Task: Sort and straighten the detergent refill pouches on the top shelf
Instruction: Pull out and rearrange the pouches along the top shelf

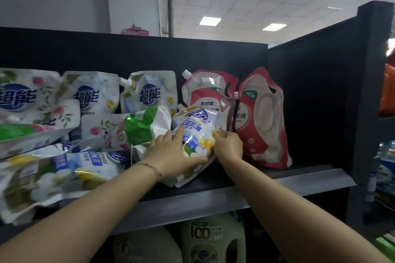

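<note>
Top shelf (288, 174): blue-white pouch (192, 126) beneath flat left fingers (179, 133), within right fingers' (222, 134) pinch.

We reach both bare forearms up and forward, our left hand (173, 151) spread flat on the pouch (195, 123) with fingers nearly straight and thumb stretched rightward, our right hand (228, 147) just beside it, fingers curled, pinching the pouch's edge.
</note>
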`<control>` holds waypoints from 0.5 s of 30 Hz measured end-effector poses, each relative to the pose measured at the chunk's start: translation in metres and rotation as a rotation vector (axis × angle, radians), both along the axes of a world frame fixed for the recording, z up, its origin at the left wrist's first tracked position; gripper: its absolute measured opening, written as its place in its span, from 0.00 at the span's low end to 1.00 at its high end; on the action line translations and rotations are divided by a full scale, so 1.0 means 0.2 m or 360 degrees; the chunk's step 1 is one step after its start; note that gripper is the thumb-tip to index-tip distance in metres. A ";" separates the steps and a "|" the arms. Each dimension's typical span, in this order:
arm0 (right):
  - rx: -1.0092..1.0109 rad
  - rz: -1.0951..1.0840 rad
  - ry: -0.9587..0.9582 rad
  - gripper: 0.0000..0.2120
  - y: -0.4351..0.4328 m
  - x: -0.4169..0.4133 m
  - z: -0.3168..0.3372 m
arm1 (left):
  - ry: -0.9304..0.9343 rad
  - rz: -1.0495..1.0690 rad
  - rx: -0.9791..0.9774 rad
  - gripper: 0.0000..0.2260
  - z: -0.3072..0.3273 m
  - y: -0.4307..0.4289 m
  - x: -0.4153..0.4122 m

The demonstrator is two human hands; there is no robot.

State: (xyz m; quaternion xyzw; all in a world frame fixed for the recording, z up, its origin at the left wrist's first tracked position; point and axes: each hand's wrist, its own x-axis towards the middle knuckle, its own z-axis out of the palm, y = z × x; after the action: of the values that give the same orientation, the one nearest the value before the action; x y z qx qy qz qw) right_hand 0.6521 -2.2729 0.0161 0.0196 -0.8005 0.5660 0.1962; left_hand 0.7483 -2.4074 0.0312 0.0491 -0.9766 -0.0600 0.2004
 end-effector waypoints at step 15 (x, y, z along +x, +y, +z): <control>0.0025 0.0033 0.1173 0.13 0.06 0.05 0.31 | -0.0061 -0.0200 0.0515 0.53 -0.04 0.13 -0.04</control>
State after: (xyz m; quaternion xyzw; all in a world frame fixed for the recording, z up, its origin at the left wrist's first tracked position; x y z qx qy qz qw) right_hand 0.6613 -2.2603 0.0786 0.2318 -0.6802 0.5168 0.4654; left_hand 0.7403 -2.3819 0.0229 0.0209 -0.9590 -0.2280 0.1670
